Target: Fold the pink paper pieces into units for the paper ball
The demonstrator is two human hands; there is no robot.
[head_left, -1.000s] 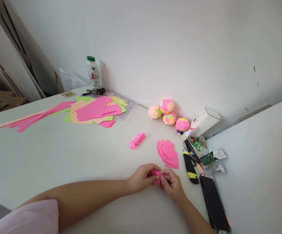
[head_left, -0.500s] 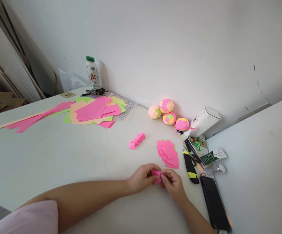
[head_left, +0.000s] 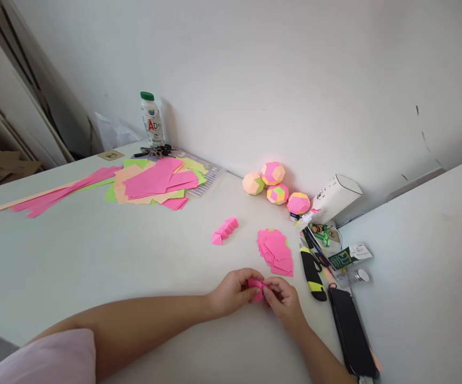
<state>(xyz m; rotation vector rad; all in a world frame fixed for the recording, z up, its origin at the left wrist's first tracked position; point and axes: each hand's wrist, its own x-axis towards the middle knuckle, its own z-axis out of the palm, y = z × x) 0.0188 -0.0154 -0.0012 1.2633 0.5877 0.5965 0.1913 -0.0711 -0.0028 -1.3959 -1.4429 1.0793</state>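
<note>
A small folded piece of pink paper (head_left: 257, 288) is pinched between both hands, low in the head view. My left hand (head_left: 234, 290) grips it from the left with thumb and fingertips. From the right, my right hand (head_left: 284, 298) pinches its other edge. Just beyond the hands lies a loose stack of pink paper pieces (head_left: 275, 252). A row of folded pink paper units (head_left: 225, 230) rests farther up and to the left. The fingers partly hide the held paper's shape.
Several faceted paper balls (head_left: 277, 194) sit by the wall. A pile of coloured paper sheets (head_left: 154, 178), a bottle (head_left: 152, 120) and keys (head_left: 161, 151) are at the back left. Along the right edge lie a utility knife (head_left: 313, 274), a black case (head_left: 353, 333) and a white box (head_left: 337, 197).
Both hands stay in place on the pink paper. The held paper is turned slightly between the fingers; nothing else has moved noticeably.
</note>
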